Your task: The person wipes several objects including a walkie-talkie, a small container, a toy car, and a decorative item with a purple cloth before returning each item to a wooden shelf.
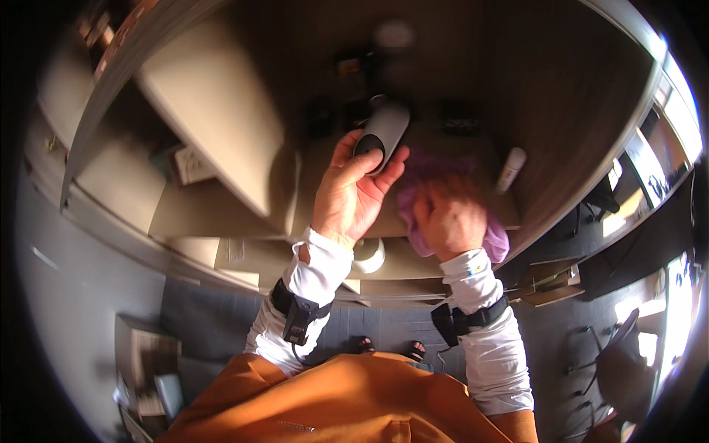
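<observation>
My left hand (354, 194) holds a smooth grey oblong device with a dark end (388, 130), its thumb on the dark part, in front of a wooden shelf compartment. To the right, my right hand (451, 216) is blurred and presses down on a purple cloth (496, 241) lying on the shelf board; its fingertips are hidden. A white cylindrical bottle (510, 169) bearing writing stands or lies just right of the cloth. Behind the device, several dark objects sit in shadow, too dim to name.
A pale round object (394, 34) is deeper in the compartment. A white round container (368, 256) shows lower down, beside my left wrist. The left compartment holds a framed or boxed item (195, 165). An upright wooden divider (213, 122) separates the compartments. An office chair (623, 354) stands at right.
</observation>
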{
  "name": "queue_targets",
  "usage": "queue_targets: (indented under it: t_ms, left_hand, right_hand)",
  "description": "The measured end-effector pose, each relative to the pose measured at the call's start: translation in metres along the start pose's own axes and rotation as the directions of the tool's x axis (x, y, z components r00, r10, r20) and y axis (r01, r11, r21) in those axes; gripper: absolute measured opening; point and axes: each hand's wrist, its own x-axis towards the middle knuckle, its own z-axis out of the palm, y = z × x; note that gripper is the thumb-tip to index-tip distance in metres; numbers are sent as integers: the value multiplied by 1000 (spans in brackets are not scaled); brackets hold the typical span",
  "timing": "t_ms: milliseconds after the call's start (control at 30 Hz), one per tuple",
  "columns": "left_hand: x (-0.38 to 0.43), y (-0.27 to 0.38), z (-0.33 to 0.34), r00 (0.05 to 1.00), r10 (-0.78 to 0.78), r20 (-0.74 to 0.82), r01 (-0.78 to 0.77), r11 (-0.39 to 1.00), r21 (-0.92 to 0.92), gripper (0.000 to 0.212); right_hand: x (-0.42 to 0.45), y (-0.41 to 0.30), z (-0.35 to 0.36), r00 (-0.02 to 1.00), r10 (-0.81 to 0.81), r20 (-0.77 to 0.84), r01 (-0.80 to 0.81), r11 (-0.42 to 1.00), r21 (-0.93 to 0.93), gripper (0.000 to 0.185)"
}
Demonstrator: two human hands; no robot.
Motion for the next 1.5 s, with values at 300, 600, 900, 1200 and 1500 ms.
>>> queue_targets:
  t_ms: [300, 600, 900, 1200, 1500]
  left_hand:
    - [-92, 25, -31, 996, -83, 43, 93, 913, -396, 56]
    - [-125, -2, -24, 957, -22, -289, 12, 999, -36, 54]
    - [-139, 18, -21, 995, -83, 53, 84, 996, -12, 59]
    - [-135, 23, -15, 941, 318, -119, -172, 748, 641, 43]
    - [-138, 8, -19, 954, -148, -261, 178, 979, 99, 48]
  right_hand:
    - [-1, -8, -8, 806, 592, 2, -502, 681, 533, 26]
    - [2, -99, -27, 945, -196, 261, 45, 870, 491, 81]
    - [7, -64, 14, 717, 413, 561, -613, -8, 790, 36]
    - [-33, -124, -18, 920, 98, 379, -391, 154, 908, 82]
    - [-38, -124, -10, 929, 351, 120, -321, 599, 734, 44]
